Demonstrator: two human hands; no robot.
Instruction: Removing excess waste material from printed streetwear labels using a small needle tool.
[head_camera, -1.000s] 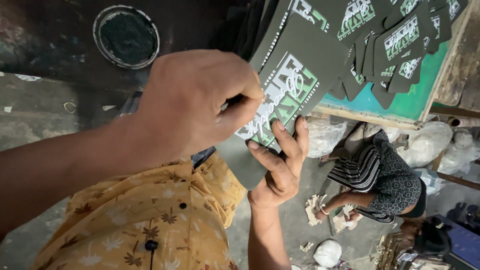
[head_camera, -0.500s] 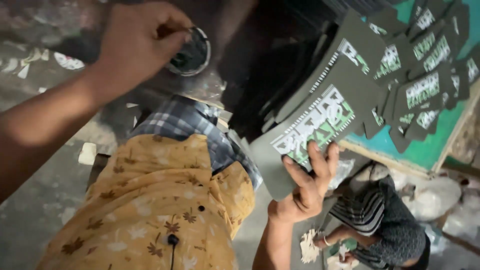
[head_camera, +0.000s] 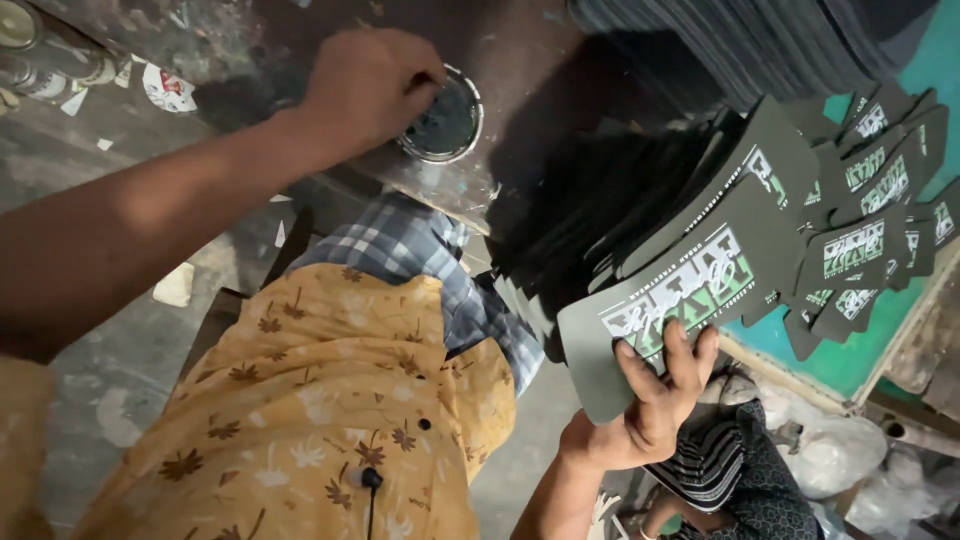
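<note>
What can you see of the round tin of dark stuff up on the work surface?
The round tin is shallow, with a thin, bright, metal-looking rim and dark, nearly black contents that look like paste or ink; how full it is cannot be told. It sits upright and uncovered on the stained dark work surface, near its front edge. The left hand lies over its left side, fingers dipping in at the rim, hiding part of it. Pale smears mark the surface beside it.
</note>
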